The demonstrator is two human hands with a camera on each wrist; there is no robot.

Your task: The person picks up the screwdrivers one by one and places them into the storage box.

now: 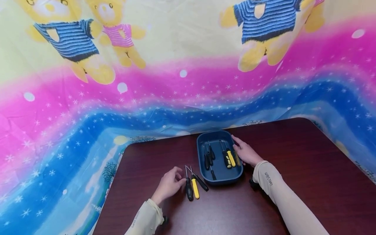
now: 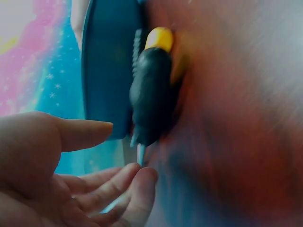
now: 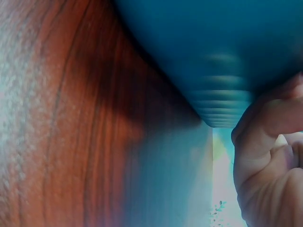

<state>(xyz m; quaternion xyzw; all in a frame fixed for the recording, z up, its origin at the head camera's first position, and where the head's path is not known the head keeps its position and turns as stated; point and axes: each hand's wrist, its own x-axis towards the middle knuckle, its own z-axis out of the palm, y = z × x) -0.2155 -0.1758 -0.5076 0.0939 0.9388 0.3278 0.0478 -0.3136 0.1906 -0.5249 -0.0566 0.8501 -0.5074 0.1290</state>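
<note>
My left hand (image 1: 169,183) hovers beside three screwdrivers on the table, its thumb held apart from the fingers. Nearest to it lies a thick black-handled screwdriver (image 1: 189,189); a yellow-handled screwdriver (image 1: 195,188) and a slimmer black-handled screwdriver (image 1: 202,183) lie beside that one. In the left wrist view, the fingertips (image 2: 142,177) are right at the shaft of the black-handled screwdriver (image 2: 151,92). My right hand (image 1: 246,152) grips the right side of a dark blue plastic box (image 1: 221,182), with fingers curled against its wall (image 3: 203,52).
Inside the box, several small black screwdrivers (image 1: 211,153) lie on the left, and black and yellow-handled ones (image 1: 231,158) on the right. The dark wooden table (image 1: 293,156) ends at a cloth backdrop (image 1: 176,88) printed with bears.
</note>
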